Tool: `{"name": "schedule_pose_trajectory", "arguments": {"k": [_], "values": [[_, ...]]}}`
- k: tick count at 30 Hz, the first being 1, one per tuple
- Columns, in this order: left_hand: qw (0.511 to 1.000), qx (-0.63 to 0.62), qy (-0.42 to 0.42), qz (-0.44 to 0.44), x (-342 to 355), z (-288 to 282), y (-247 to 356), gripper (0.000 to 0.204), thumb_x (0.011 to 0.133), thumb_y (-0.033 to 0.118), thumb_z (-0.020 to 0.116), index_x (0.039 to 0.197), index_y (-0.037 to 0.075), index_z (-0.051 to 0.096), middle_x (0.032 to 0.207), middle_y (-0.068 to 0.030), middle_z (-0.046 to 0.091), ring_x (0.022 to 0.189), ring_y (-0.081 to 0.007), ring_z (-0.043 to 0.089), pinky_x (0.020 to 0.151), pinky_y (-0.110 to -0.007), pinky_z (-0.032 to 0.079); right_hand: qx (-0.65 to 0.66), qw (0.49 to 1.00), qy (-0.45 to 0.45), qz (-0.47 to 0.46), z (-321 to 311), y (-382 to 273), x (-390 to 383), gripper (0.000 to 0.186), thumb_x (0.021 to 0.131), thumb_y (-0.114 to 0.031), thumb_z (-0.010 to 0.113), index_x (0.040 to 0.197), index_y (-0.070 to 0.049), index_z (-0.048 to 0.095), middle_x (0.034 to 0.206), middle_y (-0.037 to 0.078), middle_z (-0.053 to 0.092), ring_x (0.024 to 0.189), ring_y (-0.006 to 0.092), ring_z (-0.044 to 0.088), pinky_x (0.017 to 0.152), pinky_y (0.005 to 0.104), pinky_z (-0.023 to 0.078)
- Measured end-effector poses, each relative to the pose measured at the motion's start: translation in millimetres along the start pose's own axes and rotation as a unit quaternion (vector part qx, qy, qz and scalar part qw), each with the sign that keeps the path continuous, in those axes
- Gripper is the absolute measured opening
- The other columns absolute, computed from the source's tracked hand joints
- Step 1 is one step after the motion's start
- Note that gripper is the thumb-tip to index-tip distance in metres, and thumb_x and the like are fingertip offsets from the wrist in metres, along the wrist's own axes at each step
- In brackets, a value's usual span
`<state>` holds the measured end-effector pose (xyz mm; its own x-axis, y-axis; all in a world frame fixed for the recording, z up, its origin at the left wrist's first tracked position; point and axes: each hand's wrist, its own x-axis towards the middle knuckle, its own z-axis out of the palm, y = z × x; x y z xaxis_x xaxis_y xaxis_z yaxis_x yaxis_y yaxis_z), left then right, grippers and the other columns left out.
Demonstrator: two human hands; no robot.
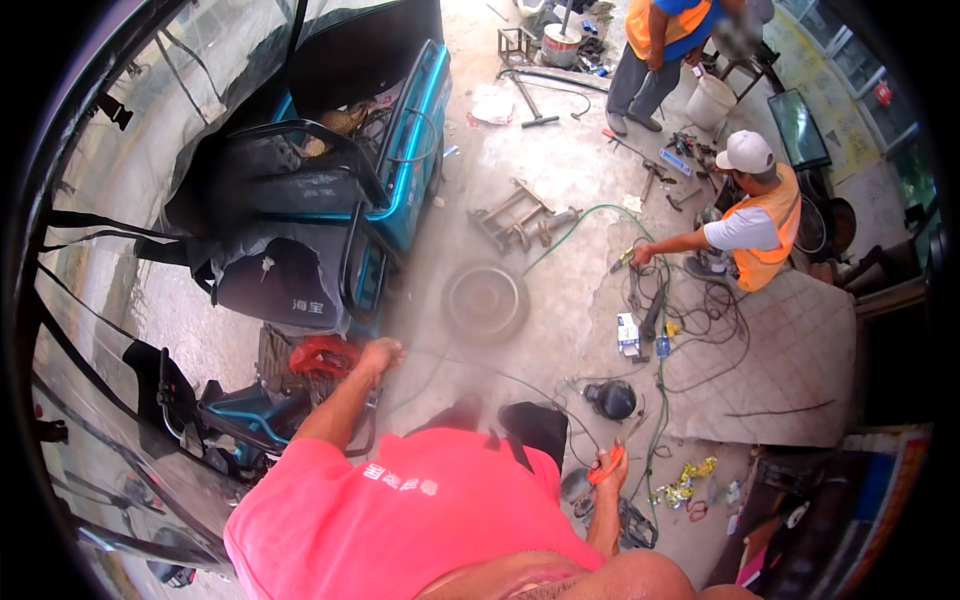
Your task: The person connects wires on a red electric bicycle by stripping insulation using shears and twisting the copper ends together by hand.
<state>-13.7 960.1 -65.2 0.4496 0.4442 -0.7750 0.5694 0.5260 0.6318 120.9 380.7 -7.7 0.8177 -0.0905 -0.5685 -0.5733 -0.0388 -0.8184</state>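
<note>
Orange-handled tool (602, 467) in right hand (616, 470)

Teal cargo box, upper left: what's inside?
Inside the teal cargo box, tan-brown contents show, too unclear to identify. The black seat back covers part of the interior.

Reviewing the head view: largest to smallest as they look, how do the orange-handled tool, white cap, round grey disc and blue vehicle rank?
1. Blue vehicle
2. Round grey disc
3. White cap and orange-handled tool: too alike to rank
</note>
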Motion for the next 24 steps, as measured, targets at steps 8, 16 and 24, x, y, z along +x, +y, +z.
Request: {"name": "schedule_pose_trajectory", "arguments": {"k": [8, 16, 24], "values": [[0.995, 0.083, -0.059, -0.013, -7, -12, -62, 0.018, 0.091, 0.006, 0.059, 0.106, 0.0, 0.067, 0.088, -0.0115, 0.072, 0.07, -0.0189, 0.069, 0.064, -0.031, 0.055, 0.017, 1.0, 0.01, 0.012, 13, -3, -11, 0.066, 0.084, -0.003, 0.063, 0.146, -0.007, 0.038, 0.081, 0.006, 0.06, 0.053, 0.0117, 0.054, 0.046, 0.025, 0.045], [0.895, 0.414, 0.043, 0.158, 4, -58, -110, 0.024, 0.073, 0.013, 0.063, 0.092, 0.001, 0.073, 0.08, -0.0188, 0.072, 0.071, -0.0268, 0.072, 0.071, -0.037, 0.055, 0.05, 0.999, 0.011, 0.009, 25, -12, -35, 0.064, 0.083, -0.001, 0.062, 0.143, -0.005, 0.041, 0.08, 0.004, 0.056, 0.055, 0.0113, 0.054, 0.046, 0.0254, 0.044], [0.899, 0.423, -0.046, 0.101, 27, -68, -128, 0.021, 0.076, 0.013, 0.059, 0.088, 0.001, 0.071, 0.083, -0.0183, 0.072, 0.076, -0.0294, 0.071, 0.069, -0.039, 0.056, 0.109, 0.993, 0.032, -0.009, 22, -6, -76, 0.063, 0.085, -0.005, 0.065, 0.143, -0.004, 0.04, 0.08, 0.003, 0.055, 0.06, 0.0112, 0.056, 0.048, 0.026, 0.047]]}}
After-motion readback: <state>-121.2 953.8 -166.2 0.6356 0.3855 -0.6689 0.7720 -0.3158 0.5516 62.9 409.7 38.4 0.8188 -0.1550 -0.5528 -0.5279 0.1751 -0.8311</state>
